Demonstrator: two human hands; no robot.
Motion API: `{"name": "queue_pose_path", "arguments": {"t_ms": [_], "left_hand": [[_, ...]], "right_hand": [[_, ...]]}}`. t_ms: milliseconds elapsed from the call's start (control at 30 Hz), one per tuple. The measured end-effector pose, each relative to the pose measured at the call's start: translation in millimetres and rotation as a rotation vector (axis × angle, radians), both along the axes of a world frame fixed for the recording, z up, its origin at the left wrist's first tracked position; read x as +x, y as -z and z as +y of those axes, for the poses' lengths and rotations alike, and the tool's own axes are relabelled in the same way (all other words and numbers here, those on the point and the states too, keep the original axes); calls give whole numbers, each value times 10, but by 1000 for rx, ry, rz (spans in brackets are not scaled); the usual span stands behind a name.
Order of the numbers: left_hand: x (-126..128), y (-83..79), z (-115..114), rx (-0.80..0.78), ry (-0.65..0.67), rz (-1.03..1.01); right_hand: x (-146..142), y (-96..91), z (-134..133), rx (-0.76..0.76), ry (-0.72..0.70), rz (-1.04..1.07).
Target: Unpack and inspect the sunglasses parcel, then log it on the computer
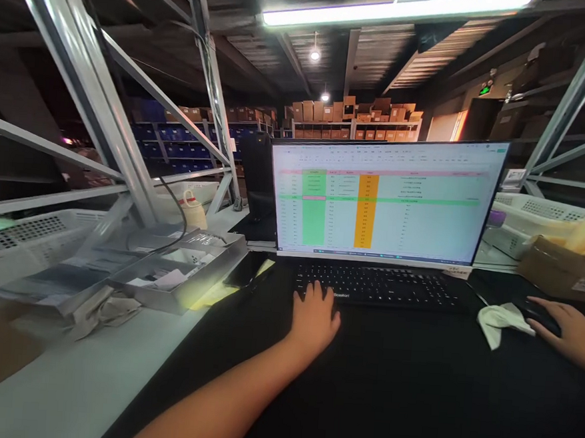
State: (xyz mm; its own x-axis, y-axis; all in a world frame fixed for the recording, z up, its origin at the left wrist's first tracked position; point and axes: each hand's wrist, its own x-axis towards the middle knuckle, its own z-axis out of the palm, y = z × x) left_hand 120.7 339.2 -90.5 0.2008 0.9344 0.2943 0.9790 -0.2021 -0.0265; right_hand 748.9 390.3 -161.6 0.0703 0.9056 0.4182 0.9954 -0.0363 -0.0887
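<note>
My left hand (314,317) rests at the lower left of a black keyboard (378,285), fingers spread over its keys and thumb out to the side. At the right edge, my right hand (572,332) lies over a black computer mouse (541,315), fingers along its top and side. A crumpled white tissue (500,321) lies just left of the mouse. Behind the keyboard stands a monitor (427,222) showing a spreadsheet with a green column, an orange column and one highlighted row. A black desk mat (361,384) lies under both hands.
Left of the mat are a grey tray (167,294) with papers, crumpled paper (106,309) and a yellow sheet (217,295). A cardboard box (554,264) and white basket (543,213) stand at right. Metal rack posts (95,92) rise at left; shelves of boxes stand behind.
</note>
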Motion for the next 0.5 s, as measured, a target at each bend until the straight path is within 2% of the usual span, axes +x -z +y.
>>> {"name": "queue_pose_path", "arguments": {"t_ms": [233,367,500], "left_hand": [[13,4,30,-18,-92,-74],[3,-2,58,-46,-59,-122],[-23,-17,77,-66,-20,-123]], "right_hand": [[-54,-16,-16,-9,40,-9],[-64,-27,-35,-52,54,-3],[-70,-9,-19,31,44,14]]}}
